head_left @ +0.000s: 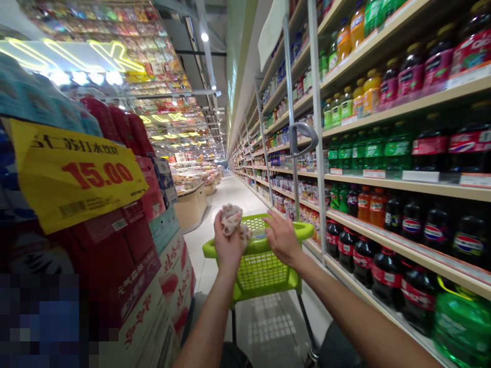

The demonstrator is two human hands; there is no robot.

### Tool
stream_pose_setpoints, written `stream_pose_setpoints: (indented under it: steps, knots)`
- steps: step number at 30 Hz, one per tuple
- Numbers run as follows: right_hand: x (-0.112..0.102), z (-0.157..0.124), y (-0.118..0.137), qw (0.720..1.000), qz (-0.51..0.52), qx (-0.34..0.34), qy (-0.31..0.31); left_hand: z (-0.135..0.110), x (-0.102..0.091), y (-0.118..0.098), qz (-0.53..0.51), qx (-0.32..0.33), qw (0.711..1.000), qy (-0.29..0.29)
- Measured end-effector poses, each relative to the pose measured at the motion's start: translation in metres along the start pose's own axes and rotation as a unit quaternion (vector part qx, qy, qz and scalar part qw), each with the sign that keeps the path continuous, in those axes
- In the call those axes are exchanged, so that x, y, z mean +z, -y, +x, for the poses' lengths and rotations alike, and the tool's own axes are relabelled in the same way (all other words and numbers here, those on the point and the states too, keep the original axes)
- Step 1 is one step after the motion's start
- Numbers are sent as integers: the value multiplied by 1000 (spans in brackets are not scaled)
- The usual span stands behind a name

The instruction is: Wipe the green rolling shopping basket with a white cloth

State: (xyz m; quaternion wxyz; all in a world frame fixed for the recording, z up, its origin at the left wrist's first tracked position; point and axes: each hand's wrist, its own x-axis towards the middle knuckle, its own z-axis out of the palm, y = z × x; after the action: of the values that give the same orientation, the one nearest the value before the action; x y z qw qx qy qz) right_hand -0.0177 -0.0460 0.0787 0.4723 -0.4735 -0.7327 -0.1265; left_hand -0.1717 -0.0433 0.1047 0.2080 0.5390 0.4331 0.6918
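Observation:
A lime-green shopping cart basket (264,271) stands in the aisle right in front of me. My left hand (228,244) is closed around a crumpled whitish cloth (232,219) and holds it above the basket's near rim. My right hand (283,236) is beside it, fingers partly spread over the basket's rim and reaching toward the cloth; it holds nothing that I can see. The cart's grey handle pole (297,148) rises behind the basket.
Shelves of soft-drink bottles (402,153) run along the right of the aisle. Stacked red and white cartons (146,266) with a yellow price sign (76,174) reading 15.00 stand close on the left. The pale floor (233,189) stretches ahead past display bins (190,204).

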Motion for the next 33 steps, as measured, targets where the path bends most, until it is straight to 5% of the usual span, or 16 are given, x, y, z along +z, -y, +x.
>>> stream_pose_setpoints:
  steps: [2,5,10,13,19,27,33]
  knots:
    - [2,-3,-24,996,-69,60,-11,-2,4,9,145,84,985,46]
    - [8,-12,-47,993,-105,53,-4,-17,27,21,284,170,931,156]
    - [15,-21,-51,994,-91,8,-53,-35,67,19,348,257,874,222]
    - [16,-23,-50,996,-69,-10,-61,-25,51,22,347,264,868,236]
    - [19,-27,-39,998,-41,-21,-43,4,-20,41,389,197,892,121]
    - [20,-27,-29,998,-41,-11,-43,-31,36,24,338,265,883,189]
    - [17,-27,-26,998,-46,-11,-41,-4,-15,38,450,180,870,88]
